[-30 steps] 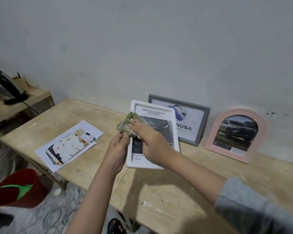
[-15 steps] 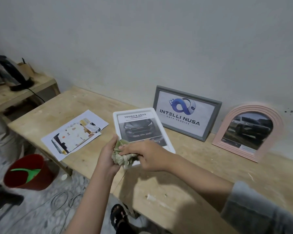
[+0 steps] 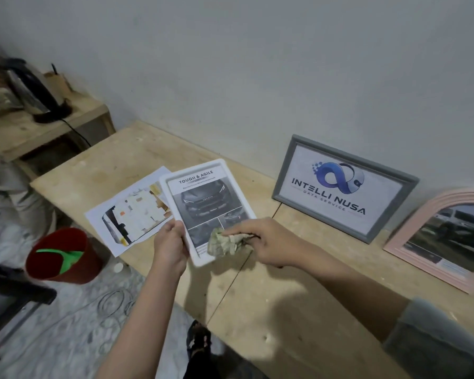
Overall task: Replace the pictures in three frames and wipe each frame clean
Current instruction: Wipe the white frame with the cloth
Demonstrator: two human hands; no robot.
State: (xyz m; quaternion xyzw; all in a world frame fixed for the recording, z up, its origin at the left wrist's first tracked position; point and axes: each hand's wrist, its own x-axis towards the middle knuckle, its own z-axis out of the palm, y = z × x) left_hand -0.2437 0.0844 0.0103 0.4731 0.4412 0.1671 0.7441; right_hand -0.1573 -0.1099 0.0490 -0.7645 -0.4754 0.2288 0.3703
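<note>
One view, head camera. White rounded-rectangle plastic picture frame (image 3: 207, 212), centre: probably light, rigid, slick-faced; best held by its rim. Left hand (image 3: 170, 246) grips its lower-left edge; right hand (image 3: 266, 244) pinches a crumpled greenish soft cloth (image 3: 222, 244) against the lower glazing, above the pale wooden table (image 3: 285, 296).
</note>
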